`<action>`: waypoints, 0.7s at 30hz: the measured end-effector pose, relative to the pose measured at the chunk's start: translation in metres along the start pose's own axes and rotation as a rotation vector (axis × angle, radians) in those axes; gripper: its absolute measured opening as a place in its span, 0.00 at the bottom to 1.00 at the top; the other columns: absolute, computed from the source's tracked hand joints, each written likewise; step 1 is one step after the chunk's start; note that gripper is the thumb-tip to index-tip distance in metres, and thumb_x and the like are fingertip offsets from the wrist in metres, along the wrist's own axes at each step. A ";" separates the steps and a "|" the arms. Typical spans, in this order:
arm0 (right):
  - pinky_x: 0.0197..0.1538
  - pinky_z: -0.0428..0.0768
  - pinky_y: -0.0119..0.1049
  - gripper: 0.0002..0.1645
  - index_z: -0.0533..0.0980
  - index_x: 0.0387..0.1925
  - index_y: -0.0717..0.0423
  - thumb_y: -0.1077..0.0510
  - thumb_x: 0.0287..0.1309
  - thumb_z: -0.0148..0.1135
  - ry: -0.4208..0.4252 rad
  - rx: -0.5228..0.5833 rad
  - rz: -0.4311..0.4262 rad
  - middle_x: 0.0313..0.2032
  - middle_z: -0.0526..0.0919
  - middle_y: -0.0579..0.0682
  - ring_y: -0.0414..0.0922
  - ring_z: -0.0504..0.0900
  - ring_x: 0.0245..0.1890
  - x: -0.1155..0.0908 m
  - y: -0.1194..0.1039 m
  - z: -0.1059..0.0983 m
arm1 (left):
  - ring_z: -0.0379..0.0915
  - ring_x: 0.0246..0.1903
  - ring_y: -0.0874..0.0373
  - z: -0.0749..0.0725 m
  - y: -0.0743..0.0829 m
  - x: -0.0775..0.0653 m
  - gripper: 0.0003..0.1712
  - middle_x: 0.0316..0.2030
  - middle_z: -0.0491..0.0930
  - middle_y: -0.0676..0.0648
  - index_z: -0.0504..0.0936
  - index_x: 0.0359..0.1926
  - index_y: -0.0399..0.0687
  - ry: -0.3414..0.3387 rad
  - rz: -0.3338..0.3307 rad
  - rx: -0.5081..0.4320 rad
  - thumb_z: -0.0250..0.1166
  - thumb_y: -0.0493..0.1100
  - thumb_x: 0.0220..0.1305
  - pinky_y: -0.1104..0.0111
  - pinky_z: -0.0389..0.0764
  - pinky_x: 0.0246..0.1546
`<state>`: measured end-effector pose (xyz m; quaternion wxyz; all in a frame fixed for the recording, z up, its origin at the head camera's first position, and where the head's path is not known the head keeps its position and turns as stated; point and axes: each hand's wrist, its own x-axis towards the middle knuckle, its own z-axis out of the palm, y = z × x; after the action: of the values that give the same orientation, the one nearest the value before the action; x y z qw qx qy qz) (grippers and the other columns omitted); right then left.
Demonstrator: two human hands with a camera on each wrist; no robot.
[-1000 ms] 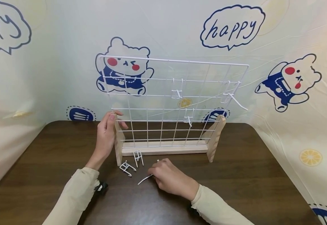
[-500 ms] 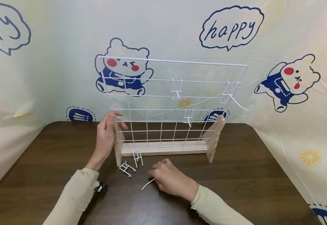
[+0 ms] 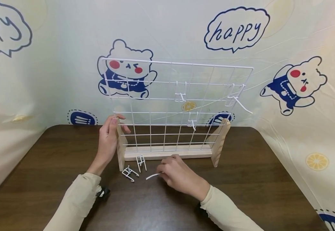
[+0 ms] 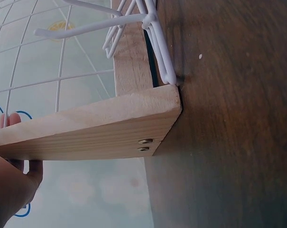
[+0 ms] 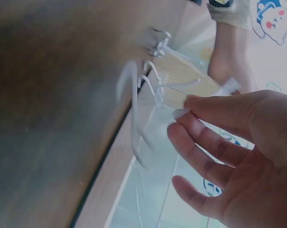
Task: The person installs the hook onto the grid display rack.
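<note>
My left hand (image 3: 107,138) grips the left wooden side panel (image 4: 110,123) of an upright rack, fingers reaching behind it. The rack carries a white wire grid (image 3: 179,64) above a wooden base bar (image 3: 167,155). Just in front of that bar, my right hand (image 3: 181,176) pinches a white wire hook (image 3: 153,175) by its prong between thumb and fingertips. In the right wrist view the hook's frame (image 5: 134,109) is blurred, apart from the palm. Two similar hooks (image 3: 140,159) lie on the table beside the left panel.
Three hooks hang on the grid: an upper middle hook (image 3: 180,94), a lower hook (image 3: 192,121) and one at the right (image 3: 233,97). The right wooden panel (image 3: 221,142) stands on the dark table (image 3: 256,179). A printed curtain (image 3: 184,29) hangs behind.
My right hand has lifted slightly from the table and shifted right and toward the rack with the hook, whose prong has swung round. My left hand stays on the panel.
</note>
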<state>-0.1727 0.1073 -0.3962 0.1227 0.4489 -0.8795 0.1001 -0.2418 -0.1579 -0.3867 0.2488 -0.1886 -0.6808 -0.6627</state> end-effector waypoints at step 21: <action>0.51 0.79 0.31 0.06 0.86 0.39 0.56 0.61 0.65 0.64 0.243 0.470 0.010 0.40 0.87 0.44 0.36 0.83 0.45 0.003 0.017 -0.026 | 0.80 0.31 0.46 -0.001 -0.003 0.000 0.19 0.28 0.79 0.29 0.77 0.52 0.41 -0.004 -0.001 -0.019 0.42 0.45 0.81 0.71 0.76 0.28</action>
<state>-0.1850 0.1220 -0.3711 0.1192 0.4456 -0.8130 0.3555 -0.2436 -0.1590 -0.3892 0.2450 -0.1919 -0.6751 -0.6689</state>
